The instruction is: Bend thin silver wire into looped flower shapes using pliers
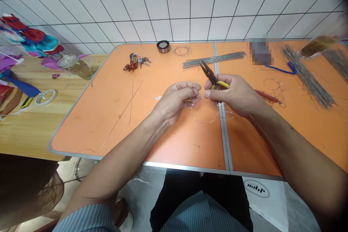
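My left hand (178,101) is closed, its thumb and fingers pinching a thin wire ring (202,122) at its upper left. The ring hangs above the orange table, with smaller wire loops (228,115) sticking out on its right. In my right hand (235,92) rest needle-nose pliers (208,72), dark jaws pointing up and left, a yellow grip showing between the fingers. My right thumb and fingertip also come together by the ring's top; whether they touch the wire is hard to see. Beyond my right hand a red handle (268,96) lies on the table.
Bundles of straight wires (214,59) lie at the back and right (310,76). A roll of black tape (163,46), keys (137,61) and a wire circle (181,50) are near the tiled wall. A cup (317,47) stands back right. Loose wires (122,112) lie left.
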Action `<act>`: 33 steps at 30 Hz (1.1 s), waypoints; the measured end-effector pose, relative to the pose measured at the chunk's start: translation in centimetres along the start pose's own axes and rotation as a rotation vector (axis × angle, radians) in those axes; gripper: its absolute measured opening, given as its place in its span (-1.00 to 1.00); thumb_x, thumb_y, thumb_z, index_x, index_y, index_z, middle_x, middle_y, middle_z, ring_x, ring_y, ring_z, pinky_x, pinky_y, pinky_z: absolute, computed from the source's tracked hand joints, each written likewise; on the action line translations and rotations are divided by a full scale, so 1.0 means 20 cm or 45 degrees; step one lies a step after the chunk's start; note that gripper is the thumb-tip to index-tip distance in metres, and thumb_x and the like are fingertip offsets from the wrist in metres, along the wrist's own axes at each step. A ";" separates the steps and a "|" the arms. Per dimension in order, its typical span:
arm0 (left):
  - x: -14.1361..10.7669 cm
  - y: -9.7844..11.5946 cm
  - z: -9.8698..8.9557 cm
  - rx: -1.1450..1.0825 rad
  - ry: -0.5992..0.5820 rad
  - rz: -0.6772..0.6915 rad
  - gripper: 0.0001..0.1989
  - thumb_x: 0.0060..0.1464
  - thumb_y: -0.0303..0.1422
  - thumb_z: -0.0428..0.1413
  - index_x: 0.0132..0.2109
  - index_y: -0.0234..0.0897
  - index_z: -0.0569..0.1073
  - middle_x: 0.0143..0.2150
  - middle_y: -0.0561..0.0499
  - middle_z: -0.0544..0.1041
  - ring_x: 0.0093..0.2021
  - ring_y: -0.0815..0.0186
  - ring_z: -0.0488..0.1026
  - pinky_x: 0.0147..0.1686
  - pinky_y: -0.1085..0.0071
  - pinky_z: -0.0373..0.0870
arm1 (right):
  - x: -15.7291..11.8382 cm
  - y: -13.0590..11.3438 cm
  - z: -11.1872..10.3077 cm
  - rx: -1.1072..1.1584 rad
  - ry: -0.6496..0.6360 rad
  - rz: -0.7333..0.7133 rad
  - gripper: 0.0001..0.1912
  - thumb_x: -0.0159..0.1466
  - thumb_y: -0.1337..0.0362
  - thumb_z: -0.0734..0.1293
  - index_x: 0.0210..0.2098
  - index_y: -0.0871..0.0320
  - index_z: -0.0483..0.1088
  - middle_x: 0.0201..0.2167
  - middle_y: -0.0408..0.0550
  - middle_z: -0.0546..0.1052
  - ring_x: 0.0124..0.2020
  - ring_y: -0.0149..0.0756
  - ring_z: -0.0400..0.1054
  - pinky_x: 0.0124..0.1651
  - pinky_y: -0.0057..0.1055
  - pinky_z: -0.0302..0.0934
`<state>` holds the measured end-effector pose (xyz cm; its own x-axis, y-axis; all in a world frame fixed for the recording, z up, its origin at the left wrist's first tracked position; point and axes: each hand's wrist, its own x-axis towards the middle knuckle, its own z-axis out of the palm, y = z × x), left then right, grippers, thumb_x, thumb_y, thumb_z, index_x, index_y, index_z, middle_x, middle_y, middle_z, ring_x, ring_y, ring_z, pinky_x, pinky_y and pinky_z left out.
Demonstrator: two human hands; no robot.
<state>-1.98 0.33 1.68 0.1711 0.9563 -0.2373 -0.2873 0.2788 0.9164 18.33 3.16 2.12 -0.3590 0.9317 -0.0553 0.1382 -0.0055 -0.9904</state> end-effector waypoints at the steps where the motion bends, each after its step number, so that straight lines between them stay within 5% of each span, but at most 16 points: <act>1: 0.00 0.00 0.00 -0.001 -0.002 -0.007 -0.87 -0.11 -0.43 0.33 -0.32 -0.33 0.60 -0.42 0.04 0.53 -0.45 0.45 0.38 -0.40 0.49 0.33 | 0.00 0.00 0.00 -0.003 -0.003 -0.005 -0.69 0.13 0.17 0.74 -0.31 0.08 0.60 -0.52 -0.16 0.44 -0.51 -0.37 0.29 -0.46 -0.32 0.17; 20: 0.01 -0.01 -0.04 0.105 -0.092 0.102 -0.59 -0.18 -0.13 0.59 -0.33 -0.29 0.65 -0.43 0.06 0.54 -0.42 0.42 0.36 -0.34 0.40 0.28 | -0.03 -0.07 0.01 -0.112 0.003 0.098 -0.73 0.17 0.26 0.68 -0.28 0.10 0.55 -0.50 -0.18 0.45 -0.49 -0.39 0.30 -0.38 -0.36 0.17; 33: 0.01 -0.03 -0.04 0.005 -0.039 0.099 -0.65 -0.14 -0.28 0.58 -0.25 -0.31 0.67 -0.43 0.05 0.58 -0.41 0.41 0.43 -0.34 0.43 0.33 | -0.03 -0.07 0.01 -0.132 0.011 0.088 -0.76 0.18 0.28 0.66 -0.28 0.10 0.56 -0.50 -0.19 0.44 -0.47 -0.38 0.30 -0.37 -0.36 0.22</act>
<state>-2.51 0.52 0.78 0.1772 0.9718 -0.1555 -0.2969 0.2034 0.9330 18.12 2.54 3.54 -0.3373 0.9335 -0.1218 0.2573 -0.0330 -0.9658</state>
